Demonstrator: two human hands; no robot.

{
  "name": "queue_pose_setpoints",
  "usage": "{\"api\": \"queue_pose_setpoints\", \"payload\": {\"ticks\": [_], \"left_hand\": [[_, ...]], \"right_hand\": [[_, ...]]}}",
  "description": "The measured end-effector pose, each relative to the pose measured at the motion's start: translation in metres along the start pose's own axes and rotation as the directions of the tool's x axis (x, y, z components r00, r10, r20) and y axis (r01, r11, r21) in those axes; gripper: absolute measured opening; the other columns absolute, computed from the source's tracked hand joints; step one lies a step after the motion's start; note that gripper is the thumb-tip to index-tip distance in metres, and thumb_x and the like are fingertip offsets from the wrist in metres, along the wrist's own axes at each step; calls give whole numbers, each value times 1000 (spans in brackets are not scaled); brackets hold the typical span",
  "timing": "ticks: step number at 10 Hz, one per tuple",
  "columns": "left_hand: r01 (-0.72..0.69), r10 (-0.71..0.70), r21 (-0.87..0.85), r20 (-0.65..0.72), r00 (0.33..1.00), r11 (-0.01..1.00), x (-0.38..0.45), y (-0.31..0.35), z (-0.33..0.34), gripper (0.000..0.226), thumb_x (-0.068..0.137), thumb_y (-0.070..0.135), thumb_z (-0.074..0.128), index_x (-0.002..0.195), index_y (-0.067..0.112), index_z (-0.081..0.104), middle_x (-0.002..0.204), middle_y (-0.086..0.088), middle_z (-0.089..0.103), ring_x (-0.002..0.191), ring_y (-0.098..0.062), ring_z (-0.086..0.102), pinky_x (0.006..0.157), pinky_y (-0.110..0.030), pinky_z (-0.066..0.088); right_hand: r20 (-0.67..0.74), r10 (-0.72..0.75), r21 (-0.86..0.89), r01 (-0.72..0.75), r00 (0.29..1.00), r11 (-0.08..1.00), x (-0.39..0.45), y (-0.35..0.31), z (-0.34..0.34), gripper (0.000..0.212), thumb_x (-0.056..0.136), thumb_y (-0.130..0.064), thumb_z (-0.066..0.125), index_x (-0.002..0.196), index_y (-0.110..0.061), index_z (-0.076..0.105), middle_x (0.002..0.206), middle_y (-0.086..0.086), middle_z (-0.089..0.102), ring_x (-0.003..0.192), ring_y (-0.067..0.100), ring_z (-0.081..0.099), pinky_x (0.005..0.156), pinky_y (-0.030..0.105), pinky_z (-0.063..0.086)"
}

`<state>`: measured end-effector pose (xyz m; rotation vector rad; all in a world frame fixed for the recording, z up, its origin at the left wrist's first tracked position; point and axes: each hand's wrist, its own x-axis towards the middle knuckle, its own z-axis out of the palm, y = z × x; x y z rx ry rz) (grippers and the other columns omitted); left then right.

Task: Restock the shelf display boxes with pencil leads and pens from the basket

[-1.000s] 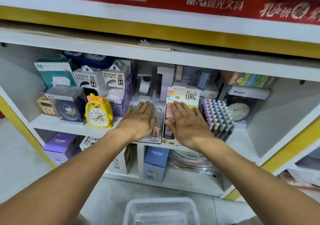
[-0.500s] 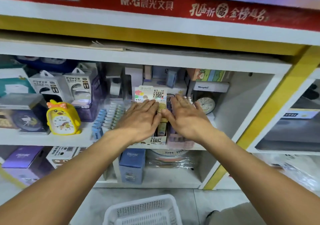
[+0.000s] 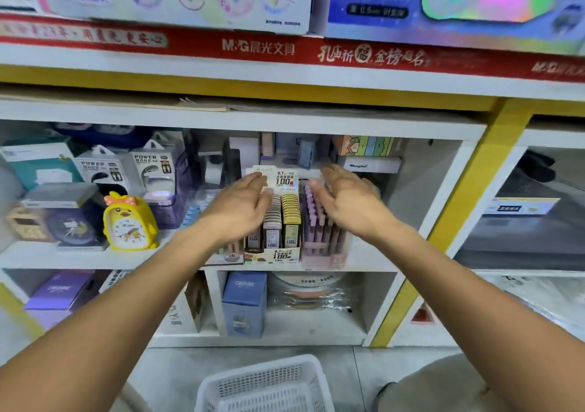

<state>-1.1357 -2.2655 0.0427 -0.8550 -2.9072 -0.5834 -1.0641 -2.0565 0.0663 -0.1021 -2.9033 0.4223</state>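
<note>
A pencil-lead display box (image 3: 278, 255) stands at the front edge of the white shelf (image 3: 79, 259), filled with rows of grey and yellow lead cases (image 3: 283, 215). To its right stands a display box of pink and purple pens (image 3: 323, 224). My left hand (image 3: 237, 204) hovers with straight fingers over the left side of the lead box, its fingertips by the box's header card (image 3: 281, 175). Over the pens, my right hand (image 3: 346, 199) is spread with relaxed fingers. Both hands hold nothing. On the floor below sits the white mesh basket (image 3: 266, 386); its inside looks bare.
A yellow duck clock (image 3: 129, 223), power bank boxes (image 3: 126, 167) and other clocks fill the shelf's left part. A blue box (image 3: 243, 300) and flat wrapped packs (image 3: 313, 294) lie on the lower shelf. A yellow post (image 3: 456, 215) bounds the bay on the right.
Both hands have lifted off the boxes and moved apart, uncovering the lead cases and pens. The view has tilted upward and shifted slightly.
</note>
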Motion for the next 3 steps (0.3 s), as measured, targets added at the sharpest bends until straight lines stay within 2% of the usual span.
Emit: {"api": "queue_pose_setpoints", "payload": {"ticks": [1, 2, 3], "left_hand": [[-32, 29, -55, -66, 997, 998, -25, 13, -43, 39, 101, 29, 45, 135, 13, 55, 134, -8, 61, 118, -23, 59, 99, -31, 47], [-143, 133, -104, -98, 986, 984, -69, 30, -96, 25, 96, 28, 59, 119, 22, 66, 108, 5, 73, 96, -5, 67, 88, -25, 53], [-243, 215, -213, -146, 966, 946, -106, 34, -127, 19, 91, 33, 66, 110, 31, 68, 96, 15, 74, 87, 2, 68, 82, -23, 57]], "right_hand": [[-136, -57, 207, 85, 989, 975, -31, -7, -40, 43, 104, -48, 40, 128, -20, 60, 124, 3, 66, 112, 20, 60, 87, 30, 43], [-59, -122, 309, 135, 991, 941, -81, -12, -94, 27, 99, -41, 55, 117, -28, 70, 104, -16, 73, 98, 0, 67, 83, 18, 53], [5, -197, 337, 184, 980, 923, -118, -17, -122, 21, 92, -41, 63, 109, -36, 74, 98, -23, 74, 93, -6, 68, 80, 8, 51]]}}
